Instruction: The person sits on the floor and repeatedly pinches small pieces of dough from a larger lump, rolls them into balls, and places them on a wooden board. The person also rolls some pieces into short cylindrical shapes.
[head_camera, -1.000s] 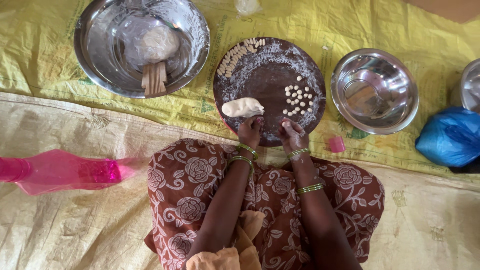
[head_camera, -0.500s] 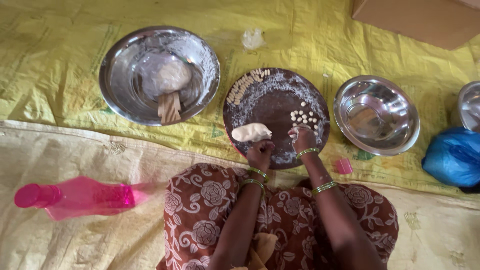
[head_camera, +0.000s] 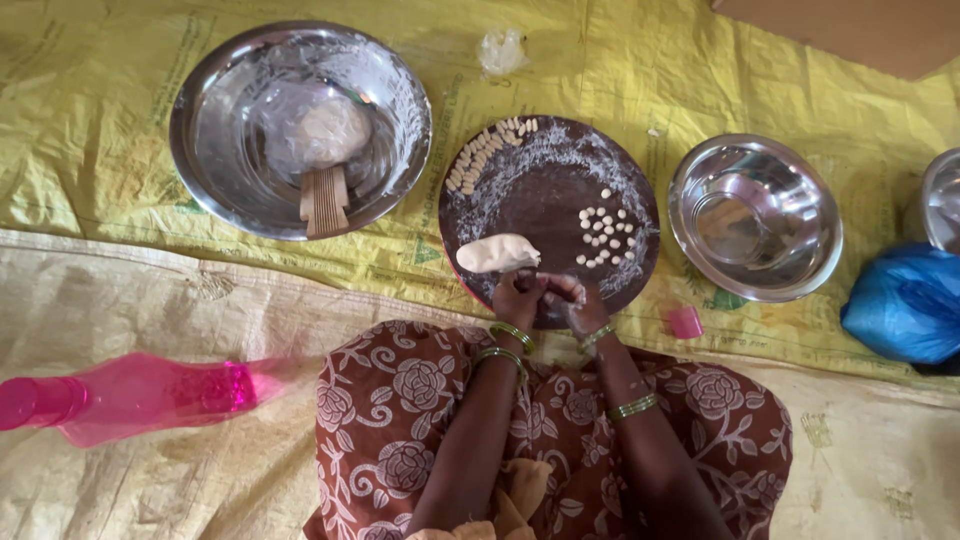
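A round dark board (head_camera: 545, 200) dusted with flour lies on the yellow mat in front of me. On it rest a lump of white dough (head_camera: 497, 253), a cluster of small dough balls (head_camera: 604, 235) and a row of shaped dough pieces (head_camera: 485, 155) along its far left rim. My left hand (head_camera: 520, 297) and my right hand (head_camera: 575, 303) meet at the board's near edge, fingers closed together, just right of the dough lump. What they pinch between them is hidden.
A large steel bowl (head_camera: 215, 95) at the upper left holds a dough ball (head_camera: 333, 130) and a wooden comb-like tool (head_camera: 325, 200). An empty steel bowl (head_camera: 755, 215) sits right of the board. A pink bottle (head_camera: 130, 395), a small pink cap (head_camera: 685, 322) and a blue bag (head_camera: 905, 300) lie around.
The camera view has shifted so the scene sits lower and further right. My hands have drawn together at the board's near edge. The dough lump stays in place.
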